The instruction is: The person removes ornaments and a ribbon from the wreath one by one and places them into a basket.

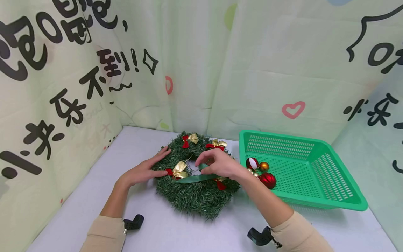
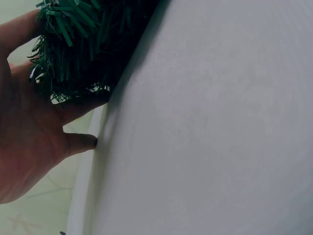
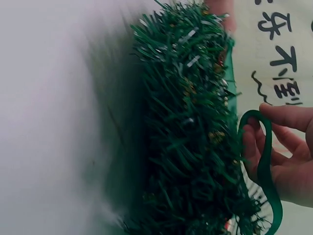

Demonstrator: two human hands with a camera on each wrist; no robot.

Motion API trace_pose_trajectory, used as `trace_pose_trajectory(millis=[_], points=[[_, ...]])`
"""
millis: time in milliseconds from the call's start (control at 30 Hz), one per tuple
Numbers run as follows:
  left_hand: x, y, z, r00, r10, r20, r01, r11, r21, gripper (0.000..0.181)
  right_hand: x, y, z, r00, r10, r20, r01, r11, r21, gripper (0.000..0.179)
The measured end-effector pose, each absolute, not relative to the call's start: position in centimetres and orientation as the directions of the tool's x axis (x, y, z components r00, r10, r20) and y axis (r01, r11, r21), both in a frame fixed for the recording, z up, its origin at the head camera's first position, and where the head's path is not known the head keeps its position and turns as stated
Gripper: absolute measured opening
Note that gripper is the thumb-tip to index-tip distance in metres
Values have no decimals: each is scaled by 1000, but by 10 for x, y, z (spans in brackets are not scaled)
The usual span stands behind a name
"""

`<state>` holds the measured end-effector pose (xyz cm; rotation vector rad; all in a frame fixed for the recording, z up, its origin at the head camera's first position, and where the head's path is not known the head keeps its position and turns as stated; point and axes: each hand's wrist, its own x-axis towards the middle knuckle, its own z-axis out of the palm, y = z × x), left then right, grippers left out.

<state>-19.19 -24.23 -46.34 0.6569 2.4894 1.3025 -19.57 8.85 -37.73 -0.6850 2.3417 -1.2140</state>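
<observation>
A green artificial wreath [image 1: 195,199] lies on the table, dressed with several red and gold bows. My left hand [image 1: 141,171] rests against its left side with fingers spread, the thumb close to a red and gold bow [image 1: 180,170]. In the left wrist view, some fingertips reach the tabletop beneath the bristly edge. Over the wreath's middle, my right hand [image 1: 220,162] pinches a green ribbon [image 3: 266,169] between thumb and fingers. The ribbon loops at the fingertips, and one length [image 1: 193,179] stretches left across the wreath toward that bow. Its far end is hard to make out.
A green plastic basket [image 1: 302,175] stands right of the wreath. Inside its left end lie a red ball ornament [image 1: 268,180], a gold ball [image 1: 263,166], a red-and-white ball [image 1: 252,163] and smaller gold pieces. Printed fabric [image 1: 267,70] hangs behind and beside the white table [image 1: 176,234].
</observation>
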Motion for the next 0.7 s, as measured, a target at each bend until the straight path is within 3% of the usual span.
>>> trace_pose_trajectory(millis=[700], points=[[-191,-239,-460,-862,507,-11,282,498,820,80,-190,68,-395,-787,-599,-148,-277,557,-783,28]])
